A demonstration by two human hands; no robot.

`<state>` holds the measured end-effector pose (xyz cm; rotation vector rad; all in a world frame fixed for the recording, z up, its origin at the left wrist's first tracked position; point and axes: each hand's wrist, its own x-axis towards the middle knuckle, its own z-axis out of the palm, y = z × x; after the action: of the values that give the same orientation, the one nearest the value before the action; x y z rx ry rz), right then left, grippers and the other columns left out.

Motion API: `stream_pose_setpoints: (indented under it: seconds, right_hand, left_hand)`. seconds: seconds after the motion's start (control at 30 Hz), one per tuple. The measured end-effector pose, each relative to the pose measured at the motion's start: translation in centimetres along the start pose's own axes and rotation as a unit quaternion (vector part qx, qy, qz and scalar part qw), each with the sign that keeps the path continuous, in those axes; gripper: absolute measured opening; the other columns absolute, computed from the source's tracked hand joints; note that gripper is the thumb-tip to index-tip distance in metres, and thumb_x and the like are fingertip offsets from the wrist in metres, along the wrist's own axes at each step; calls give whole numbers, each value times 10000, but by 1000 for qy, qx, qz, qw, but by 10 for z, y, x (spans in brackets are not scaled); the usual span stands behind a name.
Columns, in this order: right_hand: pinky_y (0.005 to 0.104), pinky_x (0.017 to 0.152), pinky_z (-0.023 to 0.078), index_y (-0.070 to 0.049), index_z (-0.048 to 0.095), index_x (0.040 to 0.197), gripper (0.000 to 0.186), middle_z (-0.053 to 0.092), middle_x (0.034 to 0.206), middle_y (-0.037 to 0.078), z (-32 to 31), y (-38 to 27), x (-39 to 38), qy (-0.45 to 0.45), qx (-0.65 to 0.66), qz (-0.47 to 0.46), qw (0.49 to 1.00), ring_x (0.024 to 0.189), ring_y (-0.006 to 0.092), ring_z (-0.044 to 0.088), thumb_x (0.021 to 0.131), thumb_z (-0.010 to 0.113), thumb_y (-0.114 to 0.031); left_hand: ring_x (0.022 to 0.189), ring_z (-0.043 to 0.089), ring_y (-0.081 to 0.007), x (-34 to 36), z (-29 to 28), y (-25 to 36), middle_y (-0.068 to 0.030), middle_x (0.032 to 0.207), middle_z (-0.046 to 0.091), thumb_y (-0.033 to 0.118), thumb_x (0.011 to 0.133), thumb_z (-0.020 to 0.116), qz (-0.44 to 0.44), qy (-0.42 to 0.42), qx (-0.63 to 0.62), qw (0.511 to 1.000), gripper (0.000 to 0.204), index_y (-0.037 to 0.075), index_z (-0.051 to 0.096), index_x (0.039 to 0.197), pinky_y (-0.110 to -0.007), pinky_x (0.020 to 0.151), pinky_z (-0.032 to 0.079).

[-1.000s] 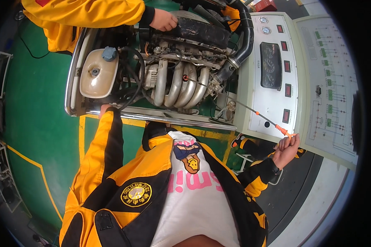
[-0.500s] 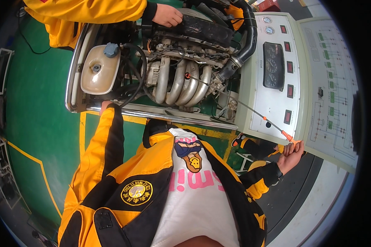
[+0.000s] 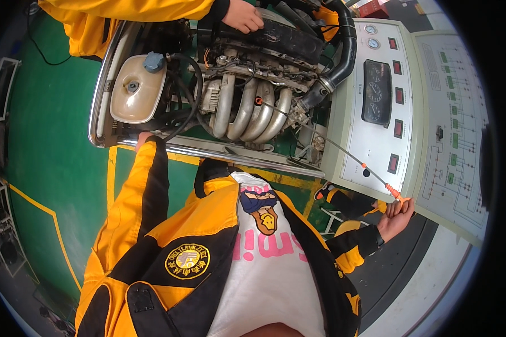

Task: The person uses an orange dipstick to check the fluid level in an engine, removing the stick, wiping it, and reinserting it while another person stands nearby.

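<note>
My right hand (image 3: 396,219) is closed round the orange loop of an oil dipstick (image 3: 392,189), at the front edge of the control panel. The dipstick's long thin rod slants up and left across the panel face towards the engine (image 3: 253,106). Its far end passes over the silver intake pipes, close to a small orange dipstick tube mouth (image 3: 258,101); whether it touches that cannot be told. My left hand (image 3: 144,138) rests on the chrome rail (image 3: 219,154) of the engine stand, below the coolant tank; its fingers are hidden.
Across the engine, another person's hand (image 3: 243,17) lies on the black engine cover (image 3: 289,42). A beige coolant tank (image 3: 138,92) with a blue cap stands left. The white control panel (image 3: 357,137) carries gauges and small displays; a wiring board (image 3: 441,73) adjoins it.
The view has shifted slightly. My right hand and the dipstick handle have moved a little towards me. The other person's hand has slid slightly right along the cover.
</note>
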<state>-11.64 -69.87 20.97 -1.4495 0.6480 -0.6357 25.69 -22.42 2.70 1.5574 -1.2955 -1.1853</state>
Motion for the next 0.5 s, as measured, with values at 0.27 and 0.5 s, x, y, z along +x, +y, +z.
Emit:
stream_pose_setpoints:
  seconds: [0.27,0.5]
  right_hand:
    - [225,364,242,-133,308,652,340,215,454,-26,-5,-2,5,-14,16,-12,1000,378,59,168,943,452,-232]
    - [226,368,188,-141,306,643,345,222,451,-24,-6,-2,3,-15,46,-8,999,375,61,171,941,453,-233]
  left_hand:
    - [877,507,-134,-3,5,-20,-64,960,466,91,940,369,-74,-24,-31,996,303,-3,400,1226,-224,817,451]
    - [878,507,-123,-1,8,-23,-53,951,468,78,942,363,-68,-26,-12,997,316,3,390,1248,-208,814,457]
